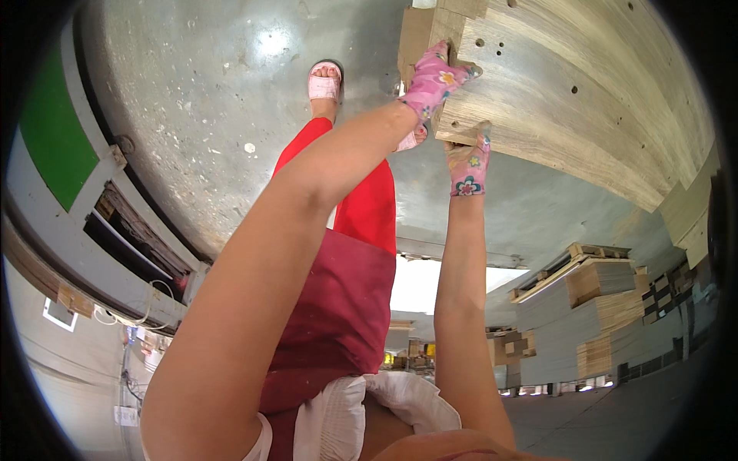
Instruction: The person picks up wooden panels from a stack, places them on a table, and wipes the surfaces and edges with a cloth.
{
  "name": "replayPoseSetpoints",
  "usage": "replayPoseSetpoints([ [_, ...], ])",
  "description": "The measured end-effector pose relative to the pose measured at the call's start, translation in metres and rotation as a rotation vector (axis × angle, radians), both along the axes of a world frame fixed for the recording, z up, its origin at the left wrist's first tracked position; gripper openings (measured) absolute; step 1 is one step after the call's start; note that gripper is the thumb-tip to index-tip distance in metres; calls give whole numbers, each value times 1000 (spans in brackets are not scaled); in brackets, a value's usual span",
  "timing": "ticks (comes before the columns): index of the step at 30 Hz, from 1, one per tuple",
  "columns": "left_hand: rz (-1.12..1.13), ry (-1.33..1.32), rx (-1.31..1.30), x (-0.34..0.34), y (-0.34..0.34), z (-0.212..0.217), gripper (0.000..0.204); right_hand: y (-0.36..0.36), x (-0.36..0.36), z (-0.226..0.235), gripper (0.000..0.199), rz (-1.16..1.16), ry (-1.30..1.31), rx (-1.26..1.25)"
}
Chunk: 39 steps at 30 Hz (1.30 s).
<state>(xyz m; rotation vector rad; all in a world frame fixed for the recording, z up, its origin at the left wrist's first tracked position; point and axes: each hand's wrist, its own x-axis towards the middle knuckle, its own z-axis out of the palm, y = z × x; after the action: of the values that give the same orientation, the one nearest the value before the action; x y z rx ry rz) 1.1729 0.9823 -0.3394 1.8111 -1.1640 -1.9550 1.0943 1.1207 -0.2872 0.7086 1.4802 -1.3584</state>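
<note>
A large wood-grain board (pixel 553 84) with several drilled holes lies at the upper right, its near-left corner between my hands. My left hand (pixel 437 83), in a pink flowered glove with bare fingertips, grips the left end of the board. At the near edge, my right hand (pixel 469 160) wears a matching glove. Its thumb rests over the top face, and its other fingers are mostly hidden underneath. Other wood-grain pieces (pixel 463 8) and a brown cardboard-like sheet (pixel 415 42) show at the board's far-left end.
Grey, shiny floor (pixel 207 100) spreads under my feet in pink sandals (pixel 324 81). To the left stands a grey machine frame (pixel 92 184) with a green panel (pixel 54 127). Stacks of boards (pixel 561 323) and a wooden pallet (pixel 573 269) are at the lower right.
</note>
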Motion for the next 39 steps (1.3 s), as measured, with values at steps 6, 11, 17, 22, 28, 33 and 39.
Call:
replayPoseSetpoints([
  [6,-21,-215,-230,-10,3,17,70,7,-2,-6,62,8,-20,17],
  [11,-36,-224,-272,-14,8,14,65,10,-1,-2,65,-8,-20,65],
  [17,87,-197,-276,-24,19,10,65,13,2,-7,49,-55,-15,157],
  [22,-12,-277,-276,-19,15,17,64,22,1,-14,43,-147,-40,198],
  [28,67,-192,-280,-18,16,16,61,26,3,-15,48,-130,-88,142],
  [33,83,-164,-276,-15,14,21,61,15,9,-9,44,-65,-29,160],
  [39,80,-183,-276,-14,10,30,58,14,11,-7,63,-87,-34,116],
])
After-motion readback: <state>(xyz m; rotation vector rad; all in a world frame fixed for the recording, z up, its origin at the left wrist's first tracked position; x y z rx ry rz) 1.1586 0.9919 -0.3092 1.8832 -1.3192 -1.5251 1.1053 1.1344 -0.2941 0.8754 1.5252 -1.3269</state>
